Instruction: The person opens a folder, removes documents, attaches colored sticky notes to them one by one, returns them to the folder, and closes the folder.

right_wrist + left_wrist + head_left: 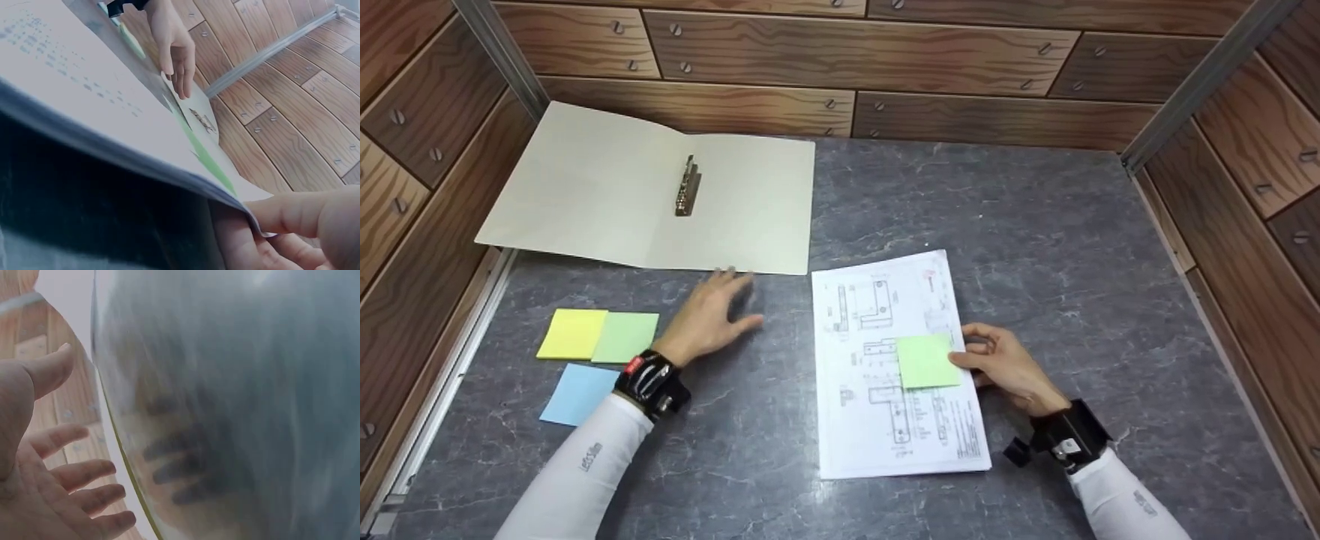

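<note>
A stack of printed technical drawings [847, 442] lies on the dark table, with a light green sticky note [928, 361] on its right half. My right hand [1011, 369] pinches the stack's right edge; the right wrist view shows the thumb [287, 212] on top and fingers [236, 239] underneath. Some of that edge is raised in this view. My left hand [705, 319], its fingers spread and holding nothing, hovers over the table between the sticky pads and the papers. Its fingertips are right at the front edge of an open cream folder [577, 187].
The folder, with a metal clip [688, 187] inside, lies at the back left. Yellow [572, 334], green [626, 337] and blue [576, 394] sticky pads sit at the left, the blue one partly hidden by my left arm. Wood-patterned walls [780, 52] enclose the table.
</note>
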`<state>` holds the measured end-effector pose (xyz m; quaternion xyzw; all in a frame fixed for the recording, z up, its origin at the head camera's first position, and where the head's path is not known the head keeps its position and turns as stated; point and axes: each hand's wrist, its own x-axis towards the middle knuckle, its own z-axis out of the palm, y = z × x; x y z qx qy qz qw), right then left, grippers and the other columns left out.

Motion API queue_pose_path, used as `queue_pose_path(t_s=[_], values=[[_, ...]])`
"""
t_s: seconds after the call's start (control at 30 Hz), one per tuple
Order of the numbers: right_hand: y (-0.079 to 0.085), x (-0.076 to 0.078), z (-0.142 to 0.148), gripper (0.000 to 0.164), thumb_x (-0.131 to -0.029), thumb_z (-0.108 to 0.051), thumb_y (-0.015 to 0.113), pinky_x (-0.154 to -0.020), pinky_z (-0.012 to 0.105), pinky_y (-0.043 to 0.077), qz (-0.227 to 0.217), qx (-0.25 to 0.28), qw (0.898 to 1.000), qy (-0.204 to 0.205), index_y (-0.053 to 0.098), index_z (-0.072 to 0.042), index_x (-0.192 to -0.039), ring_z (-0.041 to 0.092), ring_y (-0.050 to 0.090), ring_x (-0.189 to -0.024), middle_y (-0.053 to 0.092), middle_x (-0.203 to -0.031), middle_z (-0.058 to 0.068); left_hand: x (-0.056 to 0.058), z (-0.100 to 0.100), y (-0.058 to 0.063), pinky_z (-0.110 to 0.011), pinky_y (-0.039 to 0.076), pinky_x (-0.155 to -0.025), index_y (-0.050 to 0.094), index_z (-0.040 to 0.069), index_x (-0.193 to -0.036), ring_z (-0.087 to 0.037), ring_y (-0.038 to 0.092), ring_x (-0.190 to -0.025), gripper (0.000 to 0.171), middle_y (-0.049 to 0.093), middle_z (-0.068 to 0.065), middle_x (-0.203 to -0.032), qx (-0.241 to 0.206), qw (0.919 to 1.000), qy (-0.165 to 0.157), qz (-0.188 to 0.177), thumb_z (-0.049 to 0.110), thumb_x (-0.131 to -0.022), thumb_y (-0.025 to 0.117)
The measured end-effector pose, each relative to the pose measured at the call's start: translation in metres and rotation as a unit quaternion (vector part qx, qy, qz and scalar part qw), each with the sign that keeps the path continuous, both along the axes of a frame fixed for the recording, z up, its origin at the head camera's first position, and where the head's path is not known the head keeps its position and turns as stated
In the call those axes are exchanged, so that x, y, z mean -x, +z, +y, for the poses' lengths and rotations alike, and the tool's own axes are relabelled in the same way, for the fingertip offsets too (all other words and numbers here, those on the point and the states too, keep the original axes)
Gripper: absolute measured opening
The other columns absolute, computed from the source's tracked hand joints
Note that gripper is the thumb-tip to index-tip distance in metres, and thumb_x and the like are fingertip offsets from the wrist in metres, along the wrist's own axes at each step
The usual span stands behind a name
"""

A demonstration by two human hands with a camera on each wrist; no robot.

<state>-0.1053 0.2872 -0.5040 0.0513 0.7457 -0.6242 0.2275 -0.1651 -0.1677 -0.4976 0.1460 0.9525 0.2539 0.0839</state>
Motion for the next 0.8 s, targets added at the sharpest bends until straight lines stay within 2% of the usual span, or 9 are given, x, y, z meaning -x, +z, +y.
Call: queue_pose_path(t_s=[0.17, 0.3, 0.47, 0.63, 0.8], values=[[0.002, -0.002, 0.01, 0.052, -0.093, -0.014, 0.077, -0.067, 0.034, 0.065, 0.007, -0.001, 1.0, -0.017, 0.053, 0.002, -0.136, 0.023, 0.077, -0.085, 0.079, -0.104, 0.009, 0.024, -0.018, 0.003, -0.069, 0.01, -0.126, 0.034, 0.011, -0.16, -0.053, 0.015, -0.155, 0.085, 0.019, -0.031, -0.167, 0.042, 0.9988, 0.025, -0.001, 0.051, -0.094, 0.069], [0.003, -0.002, 0.016, 0.055, -0.093, -0.015, 0.077, -0.065, 0.033, 0.064, 0.007, -0.002, 1.0, -0.025, 0.051, 0.002, -0.138, 0.024, 0.078, -0.085, 0.079, -0.104, 0.01, 0.041, -0.027, 0.004, -0.069, 0.007, -0.126, 0.034, 0.011, -0.161, -0.055, 0.01, -0.155, 0.083, 0.015, -0.033, -0.167, 0.043, 0.9977, 0.046, -0.025, 0.052, -0.096, 0.066], [0.006, 0.0, 0.024, 0.058, -0.093, -0.015, 0.077, -0.067, 0.034, 0.065, 0.01, 0.008, 0.999, -0.029, 0.049, 0.003, -0.14, 0.024, 0.078, -0.087, 0.079, -0.105, 0.01, 0.058, -0.032, 0.005, -0.072, 0.003, -0.125, 0.029, 0.011, -0.163, -0.058, 0.001, -0.155, 0.086, 0.007, -0.034, -0.168, 0.039, 0.9961, 0.047, -0.063, 0.053, -0.096, 0.065], [0.008, 0.0, 0.03, 0.06, -0.094, -0.016, 0.076, -0.068, 0.034, 0.065, 0.012, 0.01, 0.999, -0.036, 0.046, 0.003, -0.142, 0.023, 0.078, -0.087, 0.079, -0.105, 0.009, 0.069, -0.035, 0.005, -0.074, 0.001, -0.124, 0.028, 0.011, -0.163, -0.06, -0.002, -0.154, 0.087, 0.003, -0.035, -0.168, 0.056, 0.9937, 0.056, -0.079, 0.054, -0.096, 0.063], [0.008, 0.002, 0.034, 0.057, -0.093, -0.014, 0.076, -0.067, 0.033, 0.065, 0.01, 0.029, 0.998, -0.051, 0.047, 0.004, -0.14, 0.022, 0.078, -0.087, 0.08, -0.105, 0.008, 0.07, -0.032, 0.004, -0.075, 0.005, -0.123, 0.031, 0.01, -0.162, -0.062, 0.002, -0.152, 0.081, 0.005, -0.037, -0.167, 0.077, 0.9926, 0.063, -0.071, 0.053, -0.099, 0.059]])
